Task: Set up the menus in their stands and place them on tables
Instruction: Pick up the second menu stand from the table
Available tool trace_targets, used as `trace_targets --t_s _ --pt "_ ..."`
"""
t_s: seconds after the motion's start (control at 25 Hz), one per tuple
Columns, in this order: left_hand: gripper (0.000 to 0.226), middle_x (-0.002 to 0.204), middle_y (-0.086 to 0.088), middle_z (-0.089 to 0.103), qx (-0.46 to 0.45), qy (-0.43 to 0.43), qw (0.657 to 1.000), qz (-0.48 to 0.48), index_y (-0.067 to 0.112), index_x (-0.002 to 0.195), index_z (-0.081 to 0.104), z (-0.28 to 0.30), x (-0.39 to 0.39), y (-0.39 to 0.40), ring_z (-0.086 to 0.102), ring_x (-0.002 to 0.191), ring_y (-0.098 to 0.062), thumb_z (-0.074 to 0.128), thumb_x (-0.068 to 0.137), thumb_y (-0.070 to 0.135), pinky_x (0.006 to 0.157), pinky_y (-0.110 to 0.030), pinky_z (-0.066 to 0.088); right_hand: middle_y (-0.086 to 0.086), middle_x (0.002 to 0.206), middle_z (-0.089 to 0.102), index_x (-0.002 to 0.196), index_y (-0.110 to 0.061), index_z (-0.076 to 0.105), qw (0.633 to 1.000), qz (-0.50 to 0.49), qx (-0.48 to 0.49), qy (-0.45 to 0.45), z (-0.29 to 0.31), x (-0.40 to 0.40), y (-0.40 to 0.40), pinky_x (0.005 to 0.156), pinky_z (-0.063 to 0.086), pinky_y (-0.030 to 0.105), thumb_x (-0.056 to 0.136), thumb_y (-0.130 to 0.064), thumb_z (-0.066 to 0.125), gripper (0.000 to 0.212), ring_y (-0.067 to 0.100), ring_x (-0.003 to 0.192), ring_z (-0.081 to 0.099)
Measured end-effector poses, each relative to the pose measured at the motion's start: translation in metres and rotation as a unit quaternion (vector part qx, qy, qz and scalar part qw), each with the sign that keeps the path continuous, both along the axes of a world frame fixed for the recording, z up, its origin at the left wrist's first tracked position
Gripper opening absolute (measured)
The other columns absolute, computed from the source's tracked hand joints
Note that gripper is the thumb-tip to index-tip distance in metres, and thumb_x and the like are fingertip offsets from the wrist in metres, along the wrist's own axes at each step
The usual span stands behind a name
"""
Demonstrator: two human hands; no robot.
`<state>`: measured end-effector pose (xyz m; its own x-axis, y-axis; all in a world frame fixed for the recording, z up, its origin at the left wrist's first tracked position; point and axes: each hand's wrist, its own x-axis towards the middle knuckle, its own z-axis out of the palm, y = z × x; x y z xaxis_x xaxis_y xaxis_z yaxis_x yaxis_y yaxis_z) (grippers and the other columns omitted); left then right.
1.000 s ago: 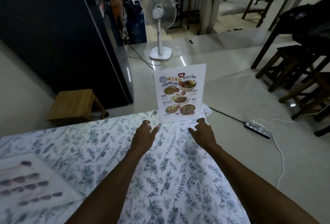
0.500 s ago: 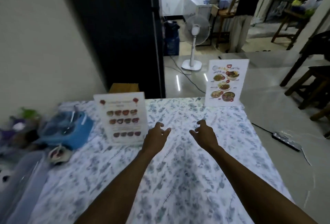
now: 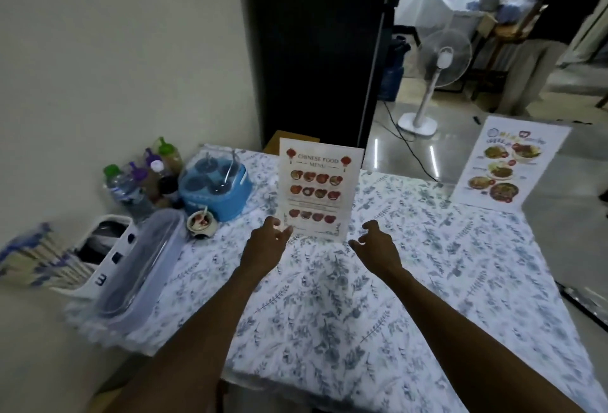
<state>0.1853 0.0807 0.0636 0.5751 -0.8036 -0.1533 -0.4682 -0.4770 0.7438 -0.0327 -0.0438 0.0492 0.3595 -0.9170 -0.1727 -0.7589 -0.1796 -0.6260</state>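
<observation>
I saw the Chinese food menu point(image 3: 320, 189) standing upright in its clear stand at the centre of the frame, long axis vertical, printed face turned toward the camera, on the floral tablecloth point(image 3: 345, 297). The left hand point(image 3: 265, 248) sat at the menu's lower left corner, its fingertips point(image 3: 283, 232) touching or just overlapping the sheet's edge, fingers loosely curled; I could not tell whether they actually gripped it. The right hand point(image 3: 376, 248) was just below the lower right corner, apart from the stand, fingers bent and spread, holding nothing. Well to the right, near the table's far edge at the frame's right, a second menu point(image 3: 508, 164) with dish photographs stood upright, leaning slightly right in the picture, also facing the camera. Left of the central menu I saw a blue condiment caddy point(image 3: 215, 187), a small bowl point(image 3: 201, 222) in front of it, bottles point(image 3: 141, 176) behind, and a clear tray point(image 3: 138, 264) at lower left. A white pedestal fan point(image 3: 439, 64) stood on the floor at upper right.
</observation>
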Motion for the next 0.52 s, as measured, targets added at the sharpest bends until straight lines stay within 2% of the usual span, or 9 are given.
trace_targets --t_s 0.16,0.28,0.4,0.52 --pt "0.046 0.116 -0.011 0.073 0.006 -0.009 1.0 0.019 0.013 0.122 0.054 -0.014 0.029 -0.008 0.069 0.101 -0.029 0.055 0.094 0.049 0.085 -0.037 0.051 0.012 0.115 0.07 0.131 -0.009 0.04 1.0 0.005 0.02 0.019 -0.019 0.019 -0.015 0.073 0.051 0.036 0.087 -0.033 0.068 0.058 0.03 0.101 0.066" --pt "0.046 0.116 -0.011 0.073 0.023 -0.004 0.999 0.029 0.013 0.123 0.054 -0.029 0.046 -0.031 0.068 0.105 -0.03 0.056 0.094 0.048 0.089 -0.04 0.051 0.013 0.113 0.069 0.13 -0.007 0.038 0.998 -0.03 0.04 0.043 -0.033 0.031 -0.037 0.074 0.053 0.04 0.085 -0.037 0.071 0.064 0.032 0.101 0.066" --pt "0.05 0.122 -0.01 0.069 0.039 0.011 0.998 0.048 0.013 0.127 0.052 -0.042 0.063 -0.064 0.066 0.108 -0.028 0.063 0.091 0.046 0.089 -0.038 0.05 0.016 0.121 0.065 0.131 -0.006 0.037 0.998 -0.027 0.048 0.033 -0.047 0.043 -0.062 0.075 0.054 0.041 0.082 -0.036 0.074 0.069 0.033 0.107 0.064" --pt "0.057 0.128 -0.01 0.064 0.025 0.024 0.998 0.049 0.012 0.132 0.05 -0.051 0.074 -0.096 0.065 0.11 -0.029 0.073 0.086 0.036 0.088 -0.037 0.051 0.012 0.124 0.067 0.132 -0.01 0.047 0.998 0.017 0.044 0.031 -0.055 0.052 -0.085 0.083 0.057 0.042 0.086 -0.031 0.07 0.055 0.031 0.109 0.065"
